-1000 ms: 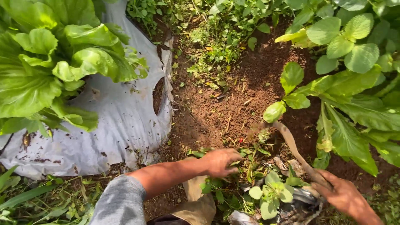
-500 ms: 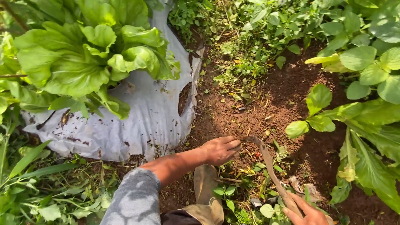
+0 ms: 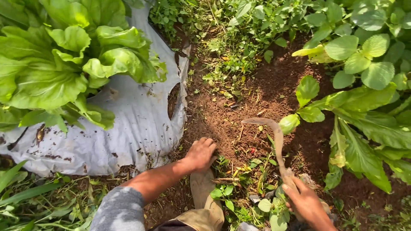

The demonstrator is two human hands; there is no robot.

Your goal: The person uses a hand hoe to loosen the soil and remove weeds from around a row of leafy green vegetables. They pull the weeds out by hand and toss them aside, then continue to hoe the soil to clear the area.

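My right hand (image 3: 306, 204) grips the handle of a curved, soil-coated sickle (image 3: 274, 137), its hooked blade pointing left over the bare brown soil (image 3: 239, 107). My left hand (image 3: 200, 154) rests palm down on the soil, fingers curled, with small green weeds (image 3: 239, 179) just to its right. The left forearm wears a grey sleeve (image 3: 120, 211). A boot toe (image 3: 203, 192) shows below the left hand.
A grey plastic mulch sheet (image 3: 128, 128) with a tear covers a bed at left, bearing large leafy greens (image 3: 64, 64). Broad-leaved plants (image 3: 368, 85) crowd the right side. Low weeds (image 3: 239, 30) grow at the top, and grass (image 3: 34, 201) at bottom left.
The view has shifted right. My right hand has lifted the sickle, with the blade now hooked over the soil beside my left hand, which has stayed on the ground.
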